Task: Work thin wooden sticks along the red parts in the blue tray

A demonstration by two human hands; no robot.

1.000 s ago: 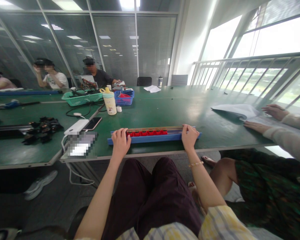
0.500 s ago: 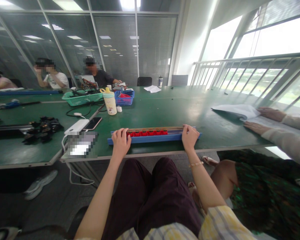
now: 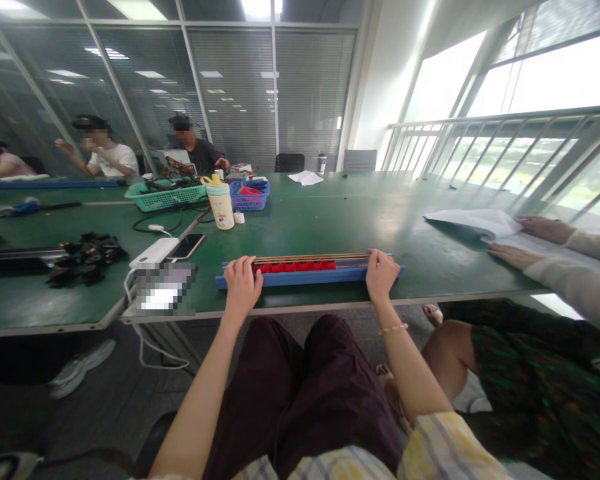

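Left hand (image 3: 242, 288) and right hand (image 3: 381, 275), fingers curled shut, clasp the blue rail (image 3: 310, 279) at the green workbench (image 3: 360, 220) near edge; uneven lifting risks spilling its red pieces (image 3: 294, 265).

Blue tray (image 3: 310, 282), red pieces (image 3: 295, 266), yellow-plaid sleeve (image 3: 445, 447), green tabletop (image 3: 330, 213)

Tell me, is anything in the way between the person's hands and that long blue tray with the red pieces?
Nothing visible stands in the way. The left hand and the right hand are curled directly over the two ends of the long blue tray, with the red pieces lying between them.
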